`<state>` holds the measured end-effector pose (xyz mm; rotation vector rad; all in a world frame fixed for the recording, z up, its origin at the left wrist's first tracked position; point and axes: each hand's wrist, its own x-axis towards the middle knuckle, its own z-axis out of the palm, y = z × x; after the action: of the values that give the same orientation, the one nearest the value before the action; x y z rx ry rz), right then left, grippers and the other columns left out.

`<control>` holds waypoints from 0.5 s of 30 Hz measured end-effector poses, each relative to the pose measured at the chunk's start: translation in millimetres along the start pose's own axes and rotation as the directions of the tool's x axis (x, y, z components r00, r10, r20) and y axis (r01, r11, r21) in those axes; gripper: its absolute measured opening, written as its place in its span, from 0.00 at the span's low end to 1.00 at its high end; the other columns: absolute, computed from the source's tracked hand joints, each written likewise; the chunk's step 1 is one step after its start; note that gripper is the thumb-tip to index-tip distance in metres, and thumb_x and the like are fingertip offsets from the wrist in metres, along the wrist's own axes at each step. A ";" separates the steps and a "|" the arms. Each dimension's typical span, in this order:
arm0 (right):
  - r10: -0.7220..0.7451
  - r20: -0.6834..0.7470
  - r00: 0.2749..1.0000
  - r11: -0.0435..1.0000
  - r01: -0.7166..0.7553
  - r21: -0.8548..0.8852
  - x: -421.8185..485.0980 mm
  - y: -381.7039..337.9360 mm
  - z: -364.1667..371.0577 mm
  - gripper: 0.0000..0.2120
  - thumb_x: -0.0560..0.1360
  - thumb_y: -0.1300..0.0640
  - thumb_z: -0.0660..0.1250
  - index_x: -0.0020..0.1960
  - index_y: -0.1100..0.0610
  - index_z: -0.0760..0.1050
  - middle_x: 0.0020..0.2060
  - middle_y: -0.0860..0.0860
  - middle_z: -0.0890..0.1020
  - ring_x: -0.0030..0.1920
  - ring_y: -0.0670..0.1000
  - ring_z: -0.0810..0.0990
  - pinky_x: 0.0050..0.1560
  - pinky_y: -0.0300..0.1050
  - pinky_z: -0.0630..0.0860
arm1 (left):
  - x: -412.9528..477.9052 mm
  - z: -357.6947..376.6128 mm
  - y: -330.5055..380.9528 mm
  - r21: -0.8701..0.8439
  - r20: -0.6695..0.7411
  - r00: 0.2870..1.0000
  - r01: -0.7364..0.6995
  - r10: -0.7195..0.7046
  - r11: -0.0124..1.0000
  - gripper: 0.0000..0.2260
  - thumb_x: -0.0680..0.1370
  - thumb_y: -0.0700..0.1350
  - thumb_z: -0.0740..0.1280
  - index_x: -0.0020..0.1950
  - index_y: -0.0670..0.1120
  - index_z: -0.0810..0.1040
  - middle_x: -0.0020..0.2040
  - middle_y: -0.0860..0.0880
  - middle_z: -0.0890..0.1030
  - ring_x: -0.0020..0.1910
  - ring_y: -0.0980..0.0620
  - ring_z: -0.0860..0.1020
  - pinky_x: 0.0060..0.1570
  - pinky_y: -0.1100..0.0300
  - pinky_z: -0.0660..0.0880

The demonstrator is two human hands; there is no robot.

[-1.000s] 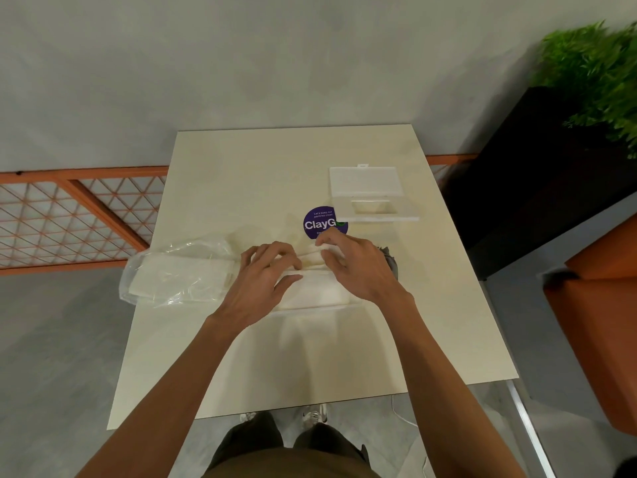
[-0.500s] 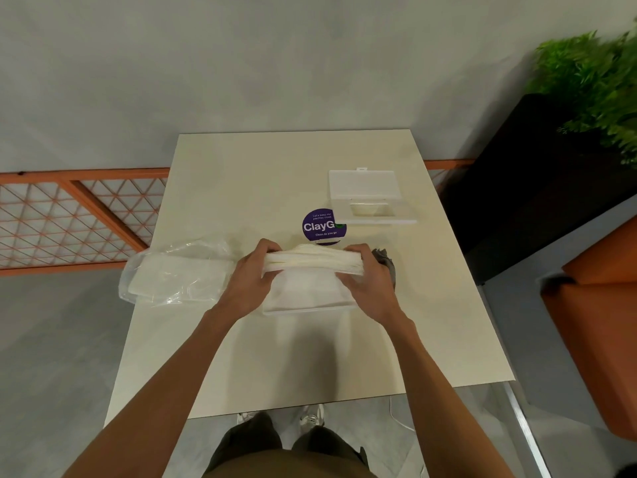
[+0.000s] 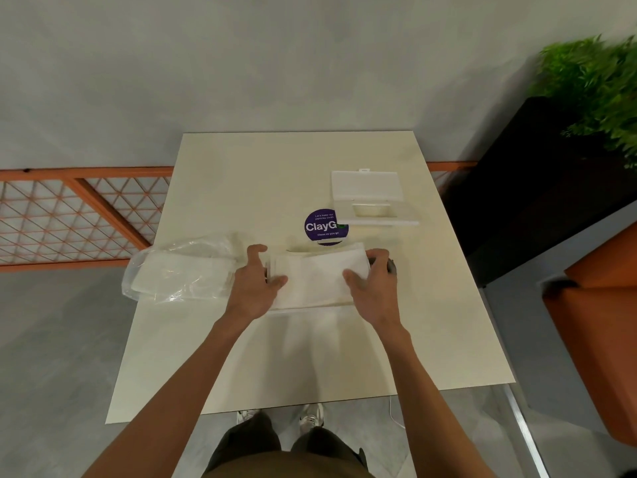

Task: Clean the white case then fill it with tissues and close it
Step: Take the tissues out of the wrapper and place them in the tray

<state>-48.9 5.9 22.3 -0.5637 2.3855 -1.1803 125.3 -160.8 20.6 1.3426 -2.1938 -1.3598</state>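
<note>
On the counter [image 3: 310, 357], the left hand [image 3: 256, 282] and right hand [image 3: 374, 291] grip the two ends of a stack of tissues [image 3: 317, 276], with thumbs on top and fingers curled round the far edge. Between the hands the stack appears to sit in the case base [image 3: 310, 306], whose near rim shows just below the stack. Whether it is fully seated I cannot tell. Filling looks nearly done, and cleaning is probably over, though nothing here proves it. Just left of the left hand lies a clear bag [image 3: 179, 270] with more tissues inside. At the right hand's far side a dark cloth [image 3: 392, 266] peeks out. Beyond the hands is a purple sticker [image 3: 325, 226]. Farther off, beyond the right hand, the case lid [image 3: 374, 201] lies apart with its flap open. Fitting that lid onto the base and shutting the flap are left to do.
</note>
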 end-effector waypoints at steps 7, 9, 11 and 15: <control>0.021 0.035 0.999 0.997 -0.018 -0.080 -7.2 -1.8 6.3 0.21 0.84 0.58 0.69 0.73 0.61 0.66 0.56 0.50 0.72 0.58 0.53 0.76 0.57 0.47 0.74 | -2.6 -2.6 -10.0 0.069 0.014 0.999 0.032 -0.033 0.997 0.24 0.81 0.43 0.72 0.73 0.50 0.65 0.44 0.46 0.81 0.43 0.48 0.83 0.40 0.58 0.78; 0.022 0.031 0.999 0.992 -0.018 -0.123 -8.6 -4.2 7.0 0.22 0.85 0.58 0.68 0.74 0.62 0.65 0.59 0.53 0.73 0.57 0.55 0.74 0.59 0.49 0.75 | -2.8 -2.0 -10.5 0.089 0.029 0.999 0.030 -0.032 0.996 0.23 0.82 0.43 0.71 0.72 0.50 0.64 0.44 0.44 0.82 0.42 0.46 0.83 0.38 0.61 0.76; 0.031 0.028 0.999 0.990 -0.027 -0.140 -8.6 -7.2 11.7 0.21 0.85 0.58 0.67 0.74 0.61 0.64 0.60 0.60 0.78 0.55 0.60 0.78 0.58 0.54 0.78 | 1.8 -0.1 -13.3 0.116 0.032 0.999 0.038 -0.042 0.993 0.23 0.82 0.42 0.70 0.72 0.51 0.63 0.44 0.39 0.81 0.42 0.45 0.81 0.35 0.61 0.73; 0.095 0.089 0.992 0.976 -0.075 -0.203 -2.5 -6.3 23.0 0.22 0.85 0.56 0.66 0.72 0.59 0.60 0.59 0.66 0.80 0.54 0.65 0.82 0.51 0.53 0.77 | 7.3 1.0 -12.6 0.202 0.040 0.999 0.012 -0.020 0.979 0.23 0.81 0.44 0.69 0.72 0.53 0.61 0.41 0.43 0.79 0.46 0.42 0.78 0.42 0.53 0.75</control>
<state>-33.5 -11.1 15.2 -0.5623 2.4327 -0.8628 128.0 -167.9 8.1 1.4136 -2.4086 -1.2073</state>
